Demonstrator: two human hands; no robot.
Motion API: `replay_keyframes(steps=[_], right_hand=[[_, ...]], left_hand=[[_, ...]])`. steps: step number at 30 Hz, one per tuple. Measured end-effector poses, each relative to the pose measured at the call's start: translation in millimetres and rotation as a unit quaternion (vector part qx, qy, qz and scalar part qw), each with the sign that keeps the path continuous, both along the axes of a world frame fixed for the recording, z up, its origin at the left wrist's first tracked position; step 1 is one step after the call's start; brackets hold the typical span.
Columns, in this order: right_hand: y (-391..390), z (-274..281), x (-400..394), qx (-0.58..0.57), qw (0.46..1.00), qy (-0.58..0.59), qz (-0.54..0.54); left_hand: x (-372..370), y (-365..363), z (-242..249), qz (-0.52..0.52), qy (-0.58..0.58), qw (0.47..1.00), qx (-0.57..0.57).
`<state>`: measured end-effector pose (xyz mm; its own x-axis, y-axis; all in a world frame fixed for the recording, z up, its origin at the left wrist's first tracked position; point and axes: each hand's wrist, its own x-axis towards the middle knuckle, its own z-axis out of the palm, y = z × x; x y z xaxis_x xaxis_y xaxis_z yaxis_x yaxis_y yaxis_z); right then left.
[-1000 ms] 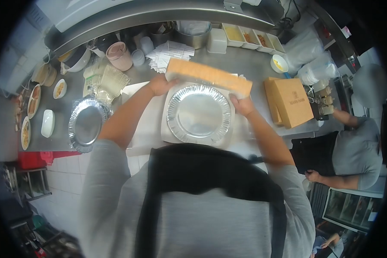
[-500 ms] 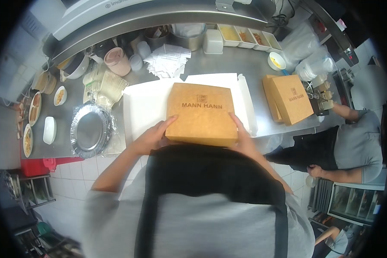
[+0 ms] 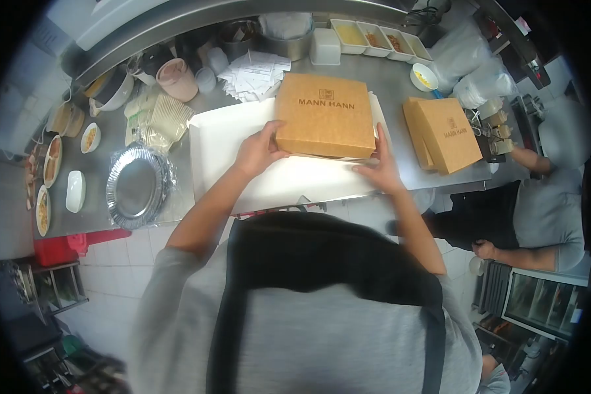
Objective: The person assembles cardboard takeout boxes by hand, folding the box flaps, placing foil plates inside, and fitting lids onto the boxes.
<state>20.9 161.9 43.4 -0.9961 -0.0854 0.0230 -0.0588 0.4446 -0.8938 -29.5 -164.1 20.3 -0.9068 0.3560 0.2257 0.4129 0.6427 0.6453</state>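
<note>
A brown takeaway box [image 3: 325,118] printed "MANN HANN" is between my two hands, its lid closed. My left hand [image 3: 261,150] grips its near left corner, thumb on the side. On the opposite side, my right hand [image 3: 382,164] has its fingers against the near right corner, the thumb pointing inward below the box's front edge. Under the box spreads a large white sheet of board [image 3: 243,177], its right edge folded up. Two more brown boxes [image 3: 448,134] lean together on the steel counter to the right.
Foil trays [image 3: 136,187] in plastic wrap and a stack of beige lids or trays [image 3: 161,121] lie left. Paper slips [image 3: 255,75] and a row of topping containers [image 3: 374,41] stand behind. Beyond the counter's right end is a person in a grey shirt [image 3: 538,210].
The box has moved away from my body, further back and slightly right over the white board. Both hands went with it, and my right thumb now shows below its front edge.
</note>
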Motion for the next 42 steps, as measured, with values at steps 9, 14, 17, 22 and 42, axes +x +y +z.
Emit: replay_keyframes(steps=[9, 14, 17, 22, 42], right_hand=[[-12.8, -23.4, 0.8, 0.026, 0.992, 0.004, -0.121], [-13.9, -27.3, 1.0, -0.027, 0.99, 0.045, -0.127], [-30.6, -29.4, 4.0, 0.064, 0.977, 0.135, -0.156], [-44.1, -37.3, 3.8, 0.127, 0.965, 0.151, -0.176], [-22.9, -75.1, 0.4, -0.313, 0.922, 0.102, -0.204]], left_hand=[[3.3, 21.0, 3.5, 0.028, -0.09, 0.989, 0.114], [1.4, 17.0, 1.5, 0.009, -0.093, 0.992, 0.085], [3.7, 22.4, 14.2, 0.051, 0.037, 0.998, 0.003], [1.4, 24.9, 15.5, 0.015, 0.12, 0.992, -0.017], [7.5, 51.6, 8.8, -0.02, 0.209, 0.964, -0.166]])
